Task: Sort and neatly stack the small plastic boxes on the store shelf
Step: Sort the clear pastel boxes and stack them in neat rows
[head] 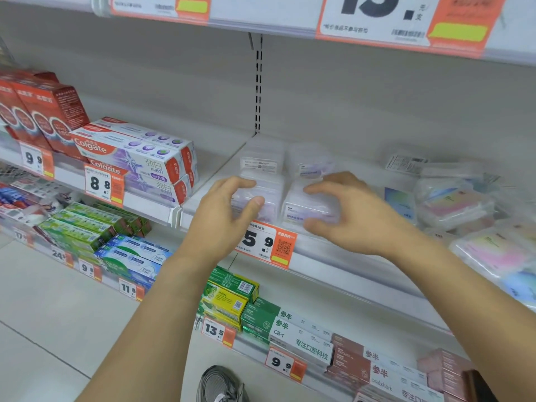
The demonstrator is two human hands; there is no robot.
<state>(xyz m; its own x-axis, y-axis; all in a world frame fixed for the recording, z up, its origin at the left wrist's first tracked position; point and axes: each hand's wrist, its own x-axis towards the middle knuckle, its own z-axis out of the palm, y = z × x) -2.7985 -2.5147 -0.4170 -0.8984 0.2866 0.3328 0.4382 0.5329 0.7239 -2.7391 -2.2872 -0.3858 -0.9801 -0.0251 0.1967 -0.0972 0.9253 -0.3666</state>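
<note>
Small clear plastic boxes stand in two rows at the front of the white shelf (333,250). My left hand (223,216) curls around the front left stack of boxes (269,195), thumb on its front face. My right hand (353,216) cups the front right stack (307,207), fingers over its top and thumb below its front edge. Behind them stand two more clear boxes, a back left box (262,158) and a back right box (311,162). Blur hides whether either hand lifts its stack.
Loose clear packs with pastel contents (455,204) lie jumbled to the right on the same shelf. Colgate toothpaste cartons (136,155) fill the shelf to the left. A 5.9 price tag (268,245) hangs on the shelf's front rail. Lower shelves hold green and brown cartons.
</note>
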